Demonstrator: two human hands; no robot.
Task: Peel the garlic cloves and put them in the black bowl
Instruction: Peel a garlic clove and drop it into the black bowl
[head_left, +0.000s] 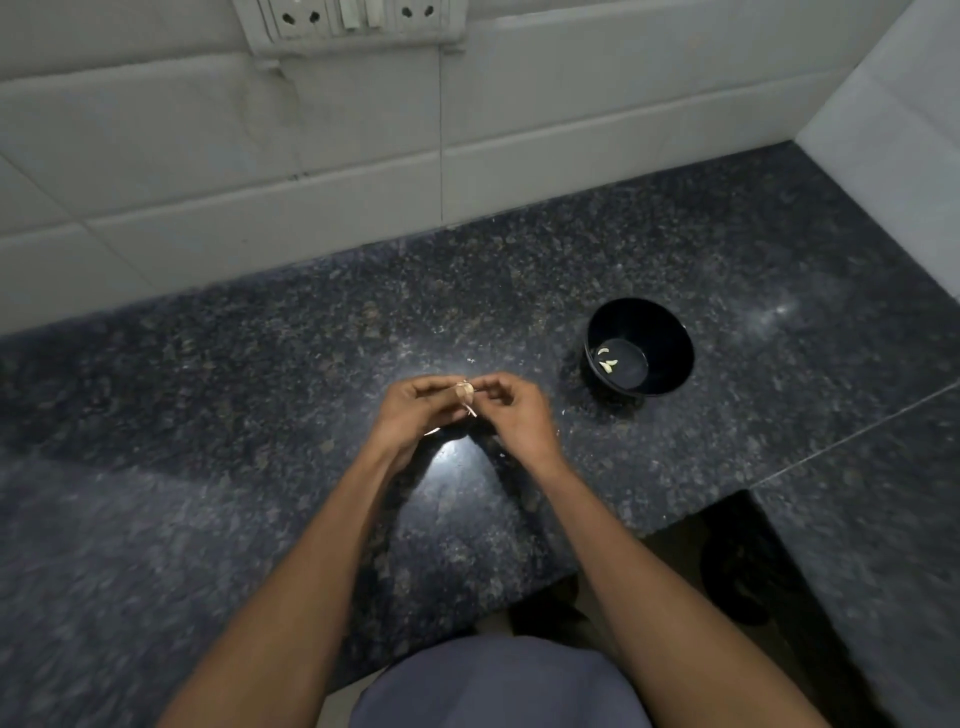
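A small garlic clove (464, 393) with pale papery skin is pinched between the fingertips of both hands above the dark counter. My left hand (415, 415) grips it from the left and my right hand (519, 415) from the right. A thin strip of skin hangs down below the clove. The black bowl (667, 332) stands on the counter to the right of my hands, a short way off. A few pale peeled cloves (607, 358) lie on its bottom.
The speckled dark granite counter (260, 389) runs back to a white tiled wall (311, 156) with a socket panel (353, 21) at the top. Small bits of peel (470, 359) lie near my hands. The counter's front edge steps back at the lower right.
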